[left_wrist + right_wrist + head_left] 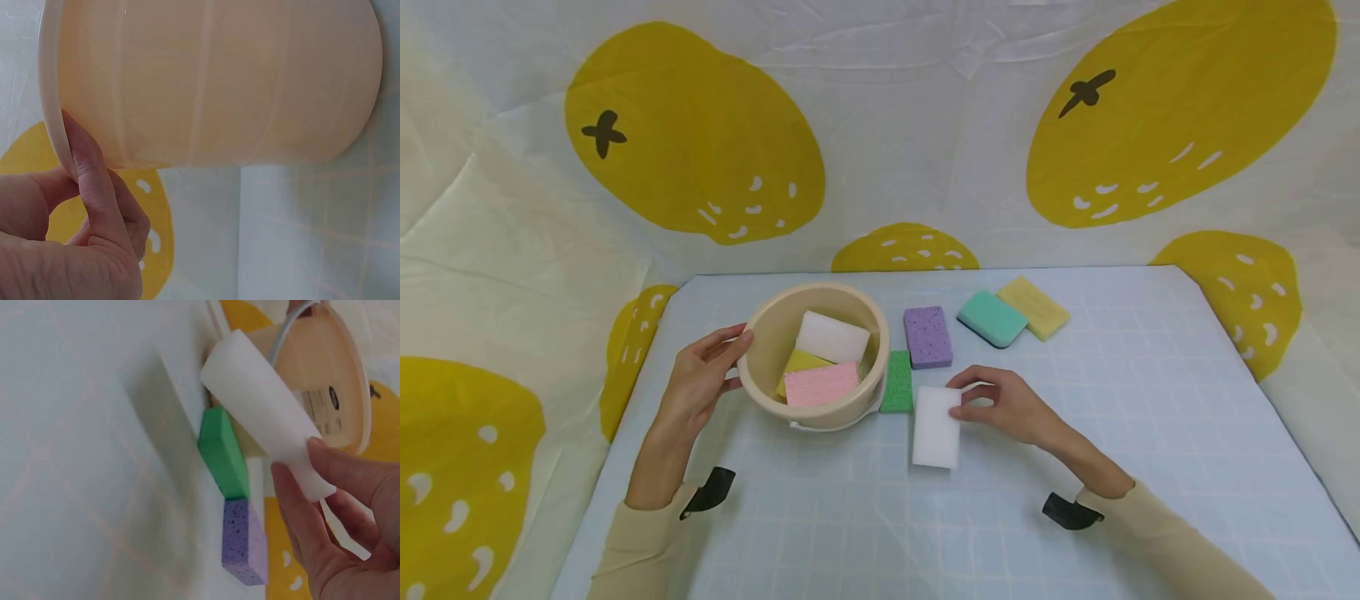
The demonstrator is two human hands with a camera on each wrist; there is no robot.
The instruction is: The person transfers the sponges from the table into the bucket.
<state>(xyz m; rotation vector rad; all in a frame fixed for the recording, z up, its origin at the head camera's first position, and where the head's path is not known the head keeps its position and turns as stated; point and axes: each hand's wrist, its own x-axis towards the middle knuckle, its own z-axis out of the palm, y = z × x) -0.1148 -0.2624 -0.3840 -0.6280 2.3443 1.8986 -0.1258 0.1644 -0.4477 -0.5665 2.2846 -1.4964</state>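
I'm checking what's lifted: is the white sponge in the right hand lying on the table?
No, the right hand holds the white sponge above the table, with a gap beneath.

The round plastic bucket gripped by the left hand is plain cream with a whitish curved handle; inside show a white rectangular foam block, a yellow sponge and a faintly mottled pink rectangular sponge. The plain white oblong foam sponge belongs to the right hand's grip. Left of that hand is a green rectangular sponge; beyond it, a purple rectangular sponge dotted darker, a teal round-cornered sponge with a dark underside, and a yellow flat pad. Beneath both hands, the light blue table cover carries a pale grid; beyond them, the white fabric backdrop bears mustard fruit shapes with white flecks.
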